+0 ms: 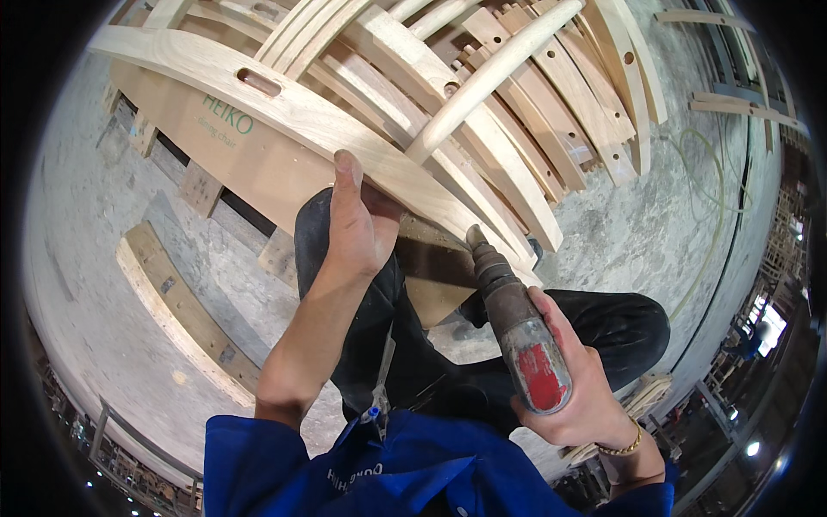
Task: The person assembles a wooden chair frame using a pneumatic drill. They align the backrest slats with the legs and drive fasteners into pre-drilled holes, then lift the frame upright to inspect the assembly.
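Observation:
A long, curved pale wooden piece [306, 108] with an oval slot lies slantwise in front of me. My left hand [362, 228] grips its near edge, thumb up against the side and fingers partly hidden beneath. In my right hand [590, 392] is a worn grey-and-red power drill [521, 332], pointing away from me. The drill's tip meets or nearly meets the wood near its right end; actual contact I cannot tell. A round wooden rod [495, 82] runs from that piece toward the far side.
Several curved wooden slats [551, 95] with holes are stacked beyond. Cardboard [258, 168] lies on a wooden pallet [202, 189] at left. One curved wooden part [177, 302] rests on the concrete floor [86, 258]. A thin hose [719, 198] trails at right, and my bent knees flank the work.

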`<state>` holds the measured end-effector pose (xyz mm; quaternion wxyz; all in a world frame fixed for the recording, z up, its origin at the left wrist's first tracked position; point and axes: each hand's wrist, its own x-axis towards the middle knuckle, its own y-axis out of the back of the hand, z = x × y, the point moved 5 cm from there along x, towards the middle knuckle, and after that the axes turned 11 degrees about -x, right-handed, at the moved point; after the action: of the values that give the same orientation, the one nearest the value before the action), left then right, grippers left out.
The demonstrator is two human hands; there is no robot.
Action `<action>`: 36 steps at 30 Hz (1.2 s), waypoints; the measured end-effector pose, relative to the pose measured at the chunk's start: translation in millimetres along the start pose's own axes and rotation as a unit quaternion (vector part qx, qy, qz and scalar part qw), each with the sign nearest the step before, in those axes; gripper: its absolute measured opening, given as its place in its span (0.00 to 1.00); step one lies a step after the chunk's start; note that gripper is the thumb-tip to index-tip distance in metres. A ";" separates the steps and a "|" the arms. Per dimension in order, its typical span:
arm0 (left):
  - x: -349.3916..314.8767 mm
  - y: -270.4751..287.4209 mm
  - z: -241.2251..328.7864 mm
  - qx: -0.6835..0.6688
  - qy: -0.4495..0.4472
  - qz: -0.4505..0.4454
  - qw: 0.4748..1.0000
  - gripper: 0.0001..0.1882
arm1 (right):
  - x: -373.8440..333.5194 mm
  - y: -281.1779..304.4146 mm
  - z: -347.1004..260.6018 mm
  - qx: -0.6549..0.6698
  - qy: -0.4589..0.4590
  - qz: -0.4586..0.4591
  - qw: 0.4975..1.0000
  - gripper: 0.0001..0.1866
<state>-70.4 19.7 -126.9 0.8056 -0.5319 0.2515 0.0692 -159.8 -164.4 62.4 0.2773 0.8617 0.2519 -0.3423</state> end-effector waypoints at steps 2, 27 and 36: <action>-0.3 1.2 -0.9 0.005 0.003 0.000 1.000 0.42 | 0.7 1.1 -0.7 -0.004 0.001 0.000 1.000 0.55; -3.4 1.3 -0.4 0.026 -0.023 0.065 0.997 0.40 | 9.9 8.9 -5.3 -0.030 -0.008 -0.061 0.998 0.53; -3.0 -0.7 -0.8 -0.002 -0.005 0.037 0.999 0.41 | 8.9 8.3 -6.4 -0.028 0.000 -0.035 0.999 0.54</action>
<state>-72.9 19.2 -125.1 0.8029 -0.5233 0.2666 0.1021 -146.0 -164.1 62.4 0.2891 0.8443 0.2916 -0.3444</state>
